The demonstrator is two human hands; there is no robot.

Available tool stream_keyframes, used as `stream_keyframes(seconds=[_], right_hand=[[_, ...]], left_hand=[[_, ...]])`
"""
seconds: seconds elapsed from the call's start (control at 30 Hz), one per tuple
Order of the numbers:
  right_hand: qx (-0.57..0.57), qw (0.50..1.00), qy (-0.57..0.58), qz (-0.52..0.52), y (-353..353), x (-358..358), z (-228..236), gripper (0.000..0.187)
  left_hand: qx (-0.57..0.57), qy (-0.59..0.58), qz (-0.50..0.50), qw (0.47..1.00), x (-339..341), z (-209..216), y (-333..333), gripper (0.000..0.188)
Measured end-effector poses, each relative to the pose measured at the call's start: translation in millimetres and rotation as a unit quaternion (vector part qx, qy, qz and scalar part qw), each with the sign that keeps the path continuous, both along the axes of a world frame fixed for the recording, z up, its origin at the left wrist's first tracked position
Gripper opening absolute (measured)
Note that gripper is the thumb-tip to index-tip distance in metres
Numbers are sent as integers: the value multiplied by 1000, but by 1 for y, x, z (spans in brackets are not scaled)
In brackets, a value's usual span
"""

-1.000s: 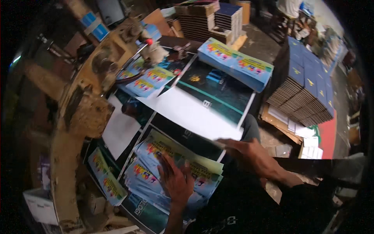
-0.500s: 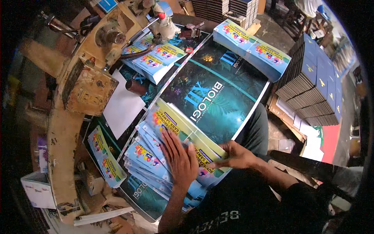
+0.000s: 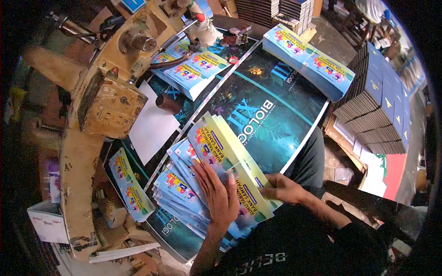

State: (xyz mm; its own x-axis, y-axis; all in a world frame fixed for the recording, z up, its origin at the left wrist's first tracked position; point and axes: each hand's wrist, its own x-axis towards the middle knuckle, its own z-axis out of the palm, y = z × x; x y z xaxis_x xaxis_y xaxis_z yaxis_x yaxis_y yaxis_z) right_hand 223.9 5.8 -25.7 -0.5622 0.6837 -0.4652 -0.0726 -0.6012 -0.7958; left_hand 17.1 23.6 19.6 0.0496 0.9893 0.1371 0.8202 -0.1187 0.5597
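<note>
Both hands [image 3: 248,193] flat on fanned glossy booklets [image 3: 184,188], rusty machine [image 3: 106,106] beside.

The person's bare left hand [image 3: 220,195] and bare right hand [image 3: 282,188] carried no gloves or rings, both forearms were uncovered, and below them a dark black cloth garment with pale printed lettering covered the torso.

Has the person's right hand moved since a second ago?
Yes. The right hand has come in from beside the fanned stack of colourful booklets to grip its edge.
</note>
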Motion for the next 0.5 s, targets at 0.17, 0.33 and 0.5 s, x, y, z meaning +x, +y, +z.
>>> stream_keyframes(seconds=[0.17,0.33,0.5], right_hand=[[85,995,-56,23,-2,24,-3,38],[17,977,-151,-148,-5,74,20,58],[307,848,-386,-192,-7,118,80,53]], left_hand=[[9,149,-143,978,21,40,3,79],[1,223,-103,969,2,-7,-5,81],[2,261,-96,961,6,-16,-8,81]])
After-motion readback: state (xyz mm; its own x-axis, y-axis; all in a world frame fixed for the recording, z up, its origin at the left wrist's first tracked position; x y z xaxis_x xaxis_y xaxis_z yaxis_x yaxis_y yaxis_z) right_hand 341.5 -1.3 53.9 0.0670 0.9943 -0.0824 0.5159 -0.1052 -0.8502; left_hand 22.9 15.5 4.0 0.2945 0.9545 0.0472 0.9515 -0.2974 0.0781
